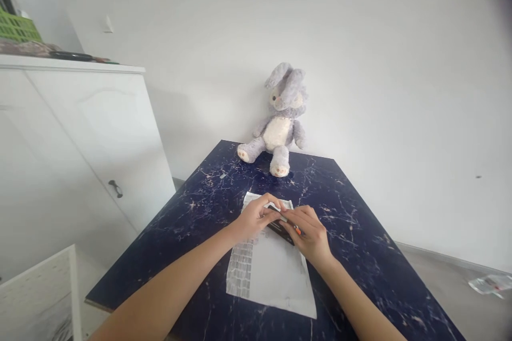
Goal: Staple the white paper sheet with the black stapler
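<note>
A white paper sheet (276, 277) with a brick-like grey pattern down its left side lies on the dark blue marbled table (344, 224). Over its upper part is a dark flat rectangular object (285, 232), held at a slant. My left hand (256, 217) has its fingers closed around the upper end of that dark object. My right hand (310, 232) pinches near the same place, fingertips almost meeting the left ones. A small orange-tipped item (297, 230) shows between the right fingers; the rest of it is hidden.
A grey plush rabbit (278, 130) sits at the table's far edge against the wall. To the left stands a white cabinet (100, 128) with a green basket (18, 26) on top. A plastic packet (490, 284) lies on the floor at right.
</note>
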Available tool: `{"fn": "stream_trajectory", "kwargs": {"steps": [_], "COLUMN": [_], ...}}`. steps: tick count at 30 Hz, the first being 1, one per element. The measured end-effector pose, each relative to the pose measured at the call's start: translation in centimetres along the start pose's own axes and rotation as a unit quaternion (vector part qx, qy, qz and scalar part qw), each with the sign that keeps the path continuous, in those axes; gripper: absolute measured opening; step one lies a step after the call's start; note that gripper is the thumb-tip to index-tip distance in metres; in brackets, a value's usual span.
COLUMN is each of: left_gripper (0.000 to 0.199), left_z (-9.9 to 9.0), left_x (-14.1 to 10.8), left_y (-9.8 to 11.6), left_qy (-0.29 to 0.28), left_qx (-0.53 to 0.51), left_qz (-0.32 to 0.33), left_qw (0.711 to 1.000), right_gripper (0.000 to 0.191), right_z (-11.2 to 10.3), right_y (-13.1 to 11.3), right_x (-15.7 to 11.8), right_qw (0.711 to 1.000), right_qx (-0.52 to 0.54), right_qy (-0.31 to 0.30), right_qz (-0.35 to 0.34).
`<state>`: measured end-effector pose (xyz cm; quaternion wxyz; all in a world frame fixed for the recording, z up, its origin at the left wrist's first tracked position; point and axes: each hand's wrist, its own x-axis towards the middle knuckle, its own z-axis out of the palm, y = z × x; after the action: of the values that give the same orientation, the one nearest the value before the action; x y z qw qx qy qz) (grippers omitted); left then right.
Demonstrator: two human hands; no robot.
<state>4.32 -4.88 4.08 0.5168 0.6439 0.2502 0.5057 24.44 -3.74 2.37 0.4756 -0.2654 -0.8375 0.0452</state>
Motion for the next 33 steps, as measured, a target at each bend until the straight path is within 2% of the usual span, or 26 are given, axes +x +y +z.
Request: {"fn": "stream_trajectory", "kwargs": {"steps": [2, 4, 6, 7, 8, 11, 13, 14, 17, 21, 24, 27, 30, 33], "left_gripper": [0.029, 0.032, 0.032, 0.031, 0.029, 0.027, 0.034, 0.039, 0.043, 0.029, 0.024, 0.026, 0.030, 0.034], "left_z": [-0.1, -0.8, -2.8, -4.3, -6.0, -11.5, -14.1, -14.9, -15.6, -14.6, -14.3, -15.0, -15.9, -16.2], "left_x": [0.0, 0.1, 0.1, 0.2, 0.2, 0.0, -0.2, -0.2, -0.3, -0.1, 0.1, 0.4, 0.7, 0.7], "left_y": [0.1, 0.0, -0.2, -0.5, -0.8, -2.4, -3.8, -4.5, -5.8, -5.3, -4.9, -5.7, -7.1, -7.5], "left_qy": [0.004, 0.006, 0.044, 0.085, 0.140, 0.256, 0.296, 0.296, 0.244, 0.209, 0.209, 0.200, 0.187, 0.177], "left_qx": [0.010, 0.045, 0.126, 0.183, 0.254, 0.459, 0.533, 0.554, 0.591, 0.636, 0.667, 0.694, 0.696, 0.684], "left_qz": [-0.001, -0.013, -0.026, -0.029, -0.028, -0.048, -0.089, -0.119, -0.174, -0.160, -0.149, -0.129, -0.119, -0.111], "left_qw": [1.000, 0.999, 0.991, 0.979, 0.957, 0.849, 0.787, 0.769, 0.749, 0.726, 0.700, 0.679, 0.684, 0.698], "right_gripper": [0.019, 0.014, 0.018, 0.023, 0.030, 0.043, 0.044, 0.044, 0.044, 0.046, 0.050, 0.048, 0.049, 0.048], "right_z": [-0.2, -0.7, -1.6, -2.2, -2.9, -5.2, -6.5, -7.0, -7.7, -7.3, -7.0, -7.0, -6.9, -6.7], "right_y": [0.2, 0.9, 2.5, 3.7, 5.0, 9.2, 11.5, 12.3, 14.4, 15.8, 15.6, 15.0, 14.7, 14.4], "right_x": [0.1, 0.1, 0.0, -0.1, -0.3, -1.3, -2.1, -2.4, -3.3, -4.0, -4.1, -4.0, -3.9, -3.9], "right_qw": [1.000, 0.999, 0.992, 0.983, 0.969, 0.921, 0.904, 0.900, 0.891, 0.883, 0.876, 0.879, 0.872, 0.878], "right_qx": [0.002, -0.003, -0.029, -0.049, -0.071, -0.108, -0.123, -0.129, -0.138, -0.150, -0.181, -0.183, -0.204, -0.195], "right_qy": [-0.005, 0.007, 0.045, 0.067, 0.084, 0.087, 0.068, 0.052, -0.004, -0.051, -0.033, 0.046, 0.065, 0.044], "right_qz": [0.004, 0.036, 0.112, 0.165, 0.223, 0.365, 0.403, 0.413, 0.433, 0.442, 0.445, 0.438, 0.439, 0.435]}}
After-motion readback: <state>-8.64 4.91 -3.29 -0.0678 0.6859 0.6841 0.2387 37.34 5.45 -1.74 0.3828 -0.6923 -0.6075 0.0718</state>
